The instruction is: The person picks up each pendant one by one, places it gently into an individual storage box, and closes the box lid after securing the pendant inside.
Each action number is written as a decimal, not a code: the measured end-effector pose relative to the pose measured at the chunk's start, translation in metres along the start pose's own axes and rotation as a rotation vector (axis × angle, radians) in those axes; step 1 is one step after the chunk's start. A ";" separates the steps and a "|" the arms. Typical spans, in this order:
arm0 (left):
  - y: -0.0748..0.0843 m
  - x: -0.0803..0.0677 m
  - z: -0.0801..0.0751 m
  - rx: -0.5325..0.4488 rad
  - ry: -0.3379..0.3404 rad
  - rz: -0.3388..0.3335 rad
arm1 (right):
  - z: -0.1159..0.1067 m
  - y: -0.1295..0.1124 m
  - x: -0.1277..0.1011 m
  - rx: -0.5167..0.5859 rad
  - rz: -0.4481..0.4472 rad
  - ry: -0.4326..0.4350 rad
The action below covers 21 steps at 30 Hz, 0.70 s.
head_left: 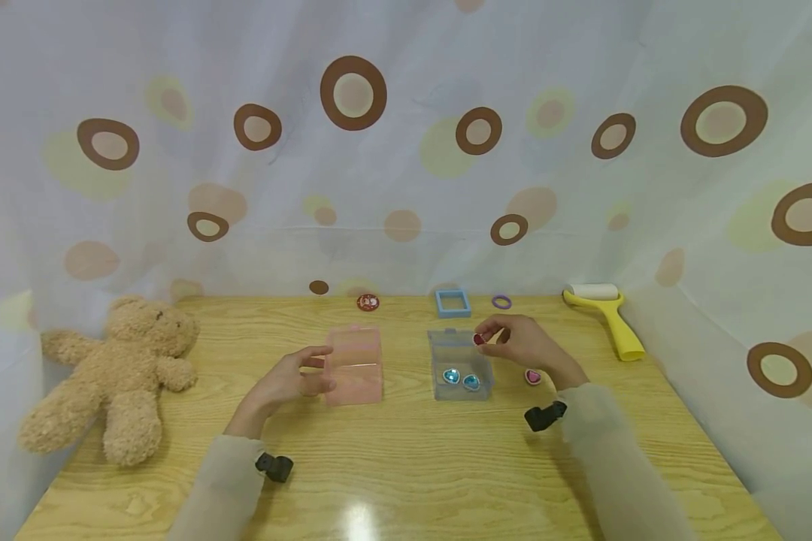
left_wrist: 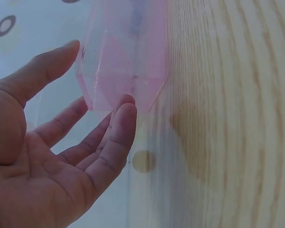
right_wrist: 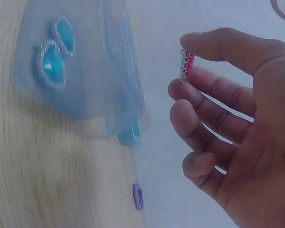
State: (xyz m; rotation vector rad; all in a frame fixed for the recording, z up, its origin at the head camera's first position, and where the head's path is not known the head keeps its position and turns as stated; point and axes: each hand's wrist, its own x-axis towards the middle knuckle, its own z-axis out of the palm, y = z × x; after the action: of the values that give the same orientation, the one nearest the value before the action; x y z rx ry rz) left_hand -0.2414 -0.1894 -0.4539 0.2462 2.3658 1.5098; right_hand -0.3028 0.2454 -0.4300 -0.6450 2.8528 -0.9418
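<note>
My right hand (head_left: 526,344) pinches a red-pink gem charm (right_wrist: 185,66) with a silvery beaded edge between thumb and fingertips. It is held over the far right part of a see-through blue-grey box (head_left: 460,393). Two blue gems (head_left: 451,375) with pale beaded rims lie inside that box. To its right, a pink gem (head_left: 532,376) lies on the table. My left hand (head_left: 286,385) is at the left side of a see-through pink box (head_left: 367,389), its fingers spread and loosely bent. Whether its fingertips touch the box, I cannot tell.
A teddy bear (head_left: 125,364) lies at the left. Along the back of the wooden table (head_left: 406,466) are a red round badge (head_left: 368,302), a light-blue square frame (head_left: 453,314), a purple ring (head_left: 501,302) and a yellow-handled lint roller (head_left: 612,315). A dotted curtain (head_left: 406,165) hangs behind.
</note>
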 end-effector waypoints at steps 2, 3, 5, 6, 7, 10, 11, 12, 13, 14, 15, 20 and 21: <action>0.000 0.000 0.000 0.002 0.006 -0.003 | 0.003 -0.005 0.002 0.002 -0.018 -0.004; 0.000 0.000 0.000 0.004 0.003 0.000 | 0.005 -0.008 0.003 0.011 -0.026 -0.008; 0.001 -0.001 0.000 0.001 0.000 0.003 | 0.009 -0.014 0.005 0.027 -0.040 -0.014; 0.001 -0.001 0.001 -0.001 -0.002 0.007 | 0.010 -0.017 0.006 0.032 -0.049 -0.018; 0.002 -0.002 0.001 -0.002 -0.006 0.011 | 0.012 -0.020 0.007 0.036 -0.056 -0.021; 0.002 -0.002 0.001 -0.009 -0.011 0.017 | 0.018 -0.027 0.012 0.039 -0.078 -0.027; 0.002 -0.002 0.001 -0.010 -0.012 0.019 | 0.020 -0.030 0.013 0.040 -0.082 -0.031; 0.002 -0.003 0.001 -0.009 -0.013 0.020 | 0.022 -0.033 0.014 0.043 -0.083 -0.034; 0.002 -0.003 0.001 -0.003 -0.013 0.020 | 0.024 -0.036 0.015 0.045 -0.083 -0.036; 0.002 -0.003 0.001 0.002 -0.013 0.018 | 0.026 -0.039 0.016 0.046 -0.088 -0.040; 0.002 -0.003 0.001 0.003 -0.009 0.013 | 0.028 -0.042 0.017 0.047 -0.089 -0.044; 0.001 -0.002 0.001 0.003 -0.006 -0.005 | 0.036 -0.055 0.022 0.025 -0.112 -0.051; 0.001 -0.002 0.001 -0.001 -0.005 -0.009 | 0.038 -0.057 0.023 0.020 -0.116 -0.051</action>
State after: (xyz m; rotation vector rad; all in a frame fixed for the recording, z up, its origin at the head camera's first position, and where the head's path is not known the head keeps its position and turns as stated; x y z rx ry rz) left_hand -0.2394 -0.1886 -0.4535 0.2382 2.3588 1.5051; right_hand -0.2958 0.1734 -0.4265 -0.8274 2.7838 -0.9535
